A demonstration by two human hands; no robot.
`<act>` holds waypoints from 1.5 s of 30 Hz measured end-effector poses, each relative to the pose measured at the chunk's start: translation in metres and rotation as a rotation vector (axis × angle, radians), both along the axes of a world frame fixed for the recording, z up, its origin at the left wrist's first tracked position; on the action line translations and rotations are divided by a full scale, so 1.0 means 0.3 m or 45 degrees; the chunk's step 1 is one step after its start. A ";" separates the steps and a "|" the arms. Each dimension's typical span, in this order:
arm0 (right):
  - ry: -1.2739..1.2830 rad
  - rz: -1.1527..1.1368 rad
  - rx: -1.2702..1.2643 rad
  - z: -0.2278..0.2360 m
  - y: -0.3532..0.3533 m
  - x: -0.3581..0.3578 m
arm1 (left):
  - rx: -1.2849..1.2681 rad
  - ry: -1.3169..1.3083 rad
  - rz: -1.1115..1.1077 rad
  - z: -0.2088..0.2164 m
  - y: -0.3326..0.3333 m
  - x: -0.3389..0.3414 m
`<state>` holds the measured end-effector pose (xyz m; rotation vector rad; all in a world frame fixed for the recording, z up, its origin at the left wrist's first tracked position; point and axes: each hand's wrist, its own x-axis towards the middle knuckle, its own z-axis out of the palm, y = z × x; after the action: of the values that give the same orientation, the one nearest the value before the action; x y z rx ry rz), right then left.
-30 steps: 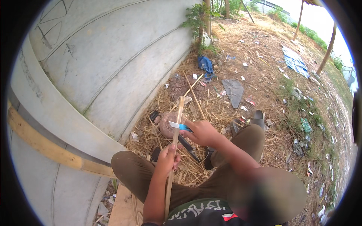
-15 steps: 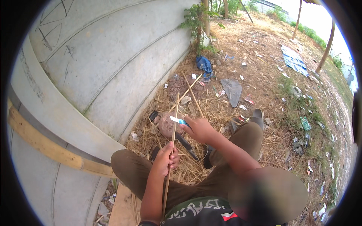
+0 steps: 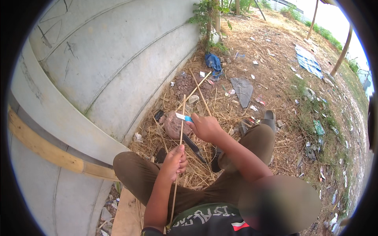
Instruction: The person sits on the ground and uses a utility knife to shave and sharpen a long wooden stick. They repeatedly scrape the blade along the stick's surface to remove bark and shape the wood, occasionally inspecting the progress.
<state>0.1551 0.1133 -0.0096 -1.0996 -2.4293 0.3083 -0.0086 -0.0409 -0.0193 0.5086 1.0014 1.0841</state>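
Note:
My left hand (image 3: 175,162) is closed round a thin pale wooden stick (image 3: 182,131) that runs up from my lap, between my legs. In my right hand (image 3: 204,126) is a blue-handled utility knife (image 3: 183,117); its blade lies across the stick near the upper end. Beneath them a rounded reddish stone (image 3: 173,126) sits on the straw. A large dark-bladed knife (image 3: 193,147) lies on the ground beside the stone, partly behind the stick and my hands.
Two more sticks (image 3: 200,92) lie crossed ahead of the stone. A blue cloth (image 3: 213,63) and a grey cloth piece (image 3: 242,91) are farther off. The concrete wall (image 3: 118,59) and a bamboo pole (image 3: 51,149) stand at left. Litter is scattered over the ground at right.
My right hand has shifted slightly right and down with the utility knife, which still crosses the stick. My left hand keeps its hold, a little nearer to me.

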 end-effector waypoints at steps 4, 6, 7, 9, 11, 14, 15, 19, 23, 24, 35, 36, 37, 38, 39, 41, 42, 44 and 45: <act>0.012 -0.244 -0.021 -0.039 0.123 0.055 | -0.094 0.076 -0.060 -0.004 -0.023 0.039; 0.061 -0.162 -0.010 -0.037 0.108 0.053 | -0.092 0.037 -0.028 -0.011 -0.020 0.044; 0.085 -0.120 -0.005 -0.039 0.091 0.050 | -0.092 0.018 -0.012 -0.013 -0.018 0.040; -0.046 0.044 0.010 -0.016 0.006 0.022 | -0.063 0.086 0.067 -0.015 -0.013 0.027; -0.119 0.254 -0.022 -0.014 -0.065 0.003 | -0.033 0.217 0.140 -0.016 -0.009 0.021; -0.116 0.293 0.134 -0.013 -0.053 0.004 | 0.048 0.326 0.188 -0.021 0.000 0.024; -0.120 0.295 0.150 -0.019 -0.046 -0.002 | 0.053 0.332 0.206 -0.024 -0.001 0.025; -0.110 0.253 0.266 -0.041 -0.032 -0.026 | 0.042 0.377 0.256 -0.013 0.004 0.025; -0.115 0.161 0.299 -0.072 -0.033 -0.055 | 0.066 0.522 0.296 -0.037 0.004 0.014; -0.132 0.132 0.312 -0.081 -0.033 -0.057 | 0.089 0.590 0.288 -0.065 0.004 0.011; -0.107 -0.256 0.270 -0.105 0.090 -0.009 | 0.285 0.955 0.169 -0.153 0.007 0.043; -0.098 -0.275 0.270 -0.098 0.097 0.005 | 0.292 0.942 0.170 -0.151 0.007 0.053; -0.088 -0.293 0.271 -0.091 0.103 0.013 | 0.266 0.899 0.171 -0.144 0.004 0.052; -0.074 -0.286 0.245 -0.080 0.104 0.012 | 0.247 0.850 0.171 -0.121 0.006 0.060; -0.032 -0.271 0.218 -0.074 0.095 0.009 | 0.227 0.801 0.171 -0.099 0.006 0.067; 0.053 -0.236 0.171 -0.067 0.065 0.002 | 0.131 0.558 0.140 -0.060 -0.015 0.057; 0.088 -0.220 0.094 -0.069 0.044 -0.003 | 0.076 0.437 0.123 -0.047 -0.023 0.052; 0.052 -0.047 0.119 -0.058 -0.019 -0.015 | 0.061 0.416 0.183 -0.022 -0.023 0.054; 0.030 0.038 0.129 -0.051 -0.042 -0.016 | 0.050 0.402 0.212 -0.018 -0.019 0.057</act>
<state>0.1503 0.1006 -0.0249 -1.0117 -2.4144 0.2036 0.0084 -0.0466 -0.0246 0.6509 1.3186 1.1963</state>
